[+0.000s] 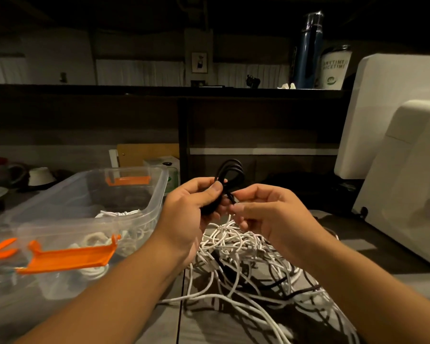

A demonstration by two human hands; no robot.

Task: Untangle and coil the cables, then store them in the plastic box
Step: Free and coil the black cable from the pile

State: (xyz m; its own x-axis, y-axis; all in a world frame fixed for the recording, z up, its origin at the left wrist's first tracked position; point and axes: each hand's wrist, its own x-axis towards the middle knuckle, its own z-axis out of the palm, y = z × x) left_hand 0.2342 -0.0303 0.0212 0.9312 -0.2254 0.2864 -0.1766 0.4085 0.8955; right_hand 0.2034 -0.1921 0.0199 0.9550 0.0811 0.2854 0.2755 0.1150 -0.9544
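Black cable (230, 171) up front, a dark loop. Under it a tangle of white cables (236, 244), a few black strands running through. Plastic box (159, 184) is clear, its 2 latches (70, 256) bright orange, white coils (117, 213) inside. Tabletop (159, 324) grey with a wood grain. On the shelf, a dark blue bottle (308, 50) and a white cup (334, 68) with green lettering.
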